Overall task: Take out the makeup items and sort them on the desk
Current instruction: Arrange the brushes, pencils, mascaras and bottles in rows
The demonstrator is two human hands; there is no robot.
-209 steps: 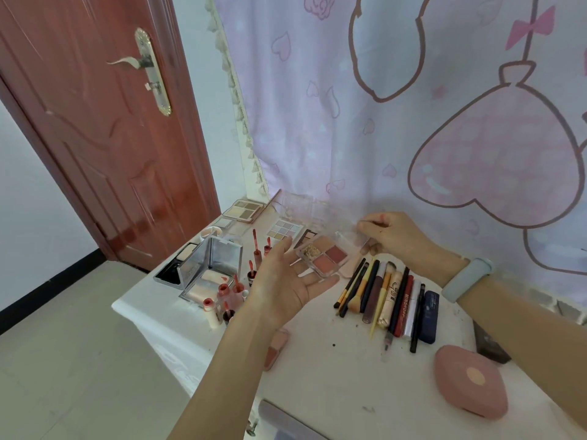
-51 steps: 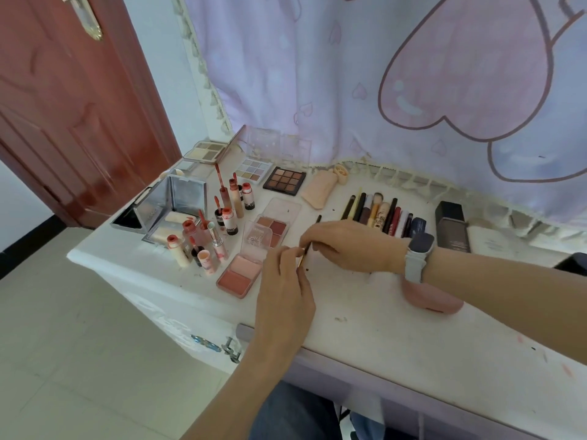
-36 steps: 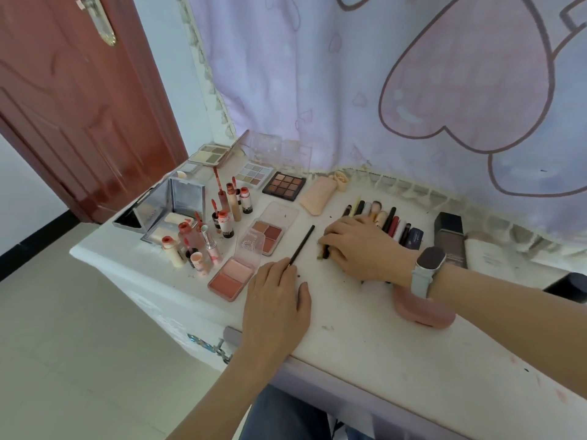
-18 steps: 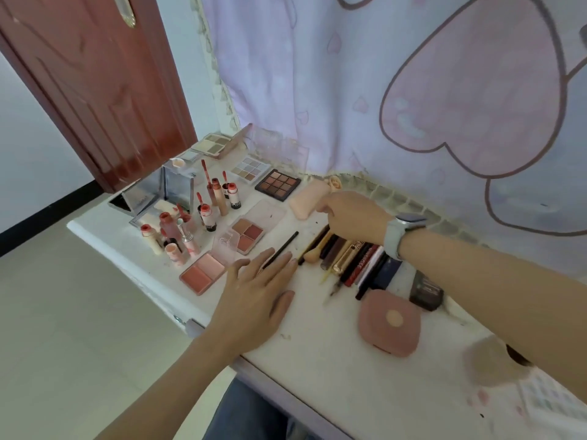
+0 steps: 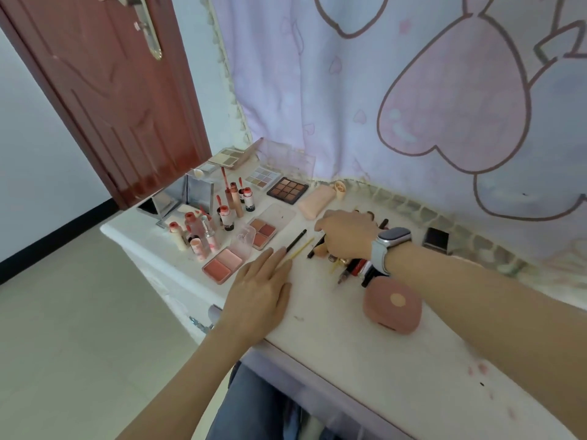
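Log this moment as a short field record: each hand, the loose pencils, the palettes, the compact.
left hand: flat on the desk, fingers straight, tips at the yellow pencil
right hand: over the row of pens and brushes, curled, grip hidden
black pencil: lies apart, beside the yellow one
blush palette: open, near desk edge
brown palette: at the back
pink compact: closed, in front of the right wrist

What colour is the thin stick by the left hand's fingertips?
Yellow; the stick shows best in the head view, beside a black pencil.
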